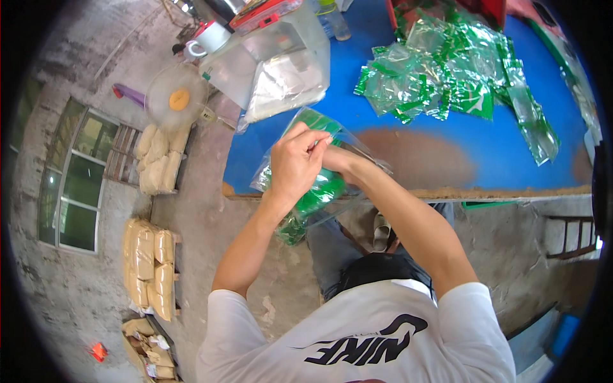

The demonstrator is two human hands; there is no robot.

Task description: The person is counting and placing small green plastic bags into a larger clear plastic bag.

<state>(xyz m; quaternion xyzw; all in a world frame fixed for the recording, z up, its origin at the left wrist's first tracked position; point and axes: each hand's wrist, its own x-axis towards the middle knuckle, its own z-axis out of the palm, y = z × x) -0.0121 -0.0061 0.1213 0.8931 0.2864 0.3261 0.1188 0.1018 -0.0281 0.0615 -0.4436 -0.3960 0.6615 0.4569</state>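
A clear plastic bag (365, 148) with green packets (322, 195) showing through it lies over the near left edge of the blue table, its lower end hanging past the edge. My left hand (292, 165) is closed in a pinch on the bag near its middle, thumb and fingertips pressed together. Against it, and partly behind it, is my right hand (338, 159), whose fingers are hidden by the left hand. Further right on the table spreads a heap of clear and green plastic packets (440, 70), spilling from a red bin (495, 11).
On the blue table (281, 143) a translucent box (300, 48) stands at the far left, with clear plastic bags (287, 80) by it. A white mug (211, 38) sits beside the box. A fan (175, 96) and stacked tan sacks (150, 268) are on the left.
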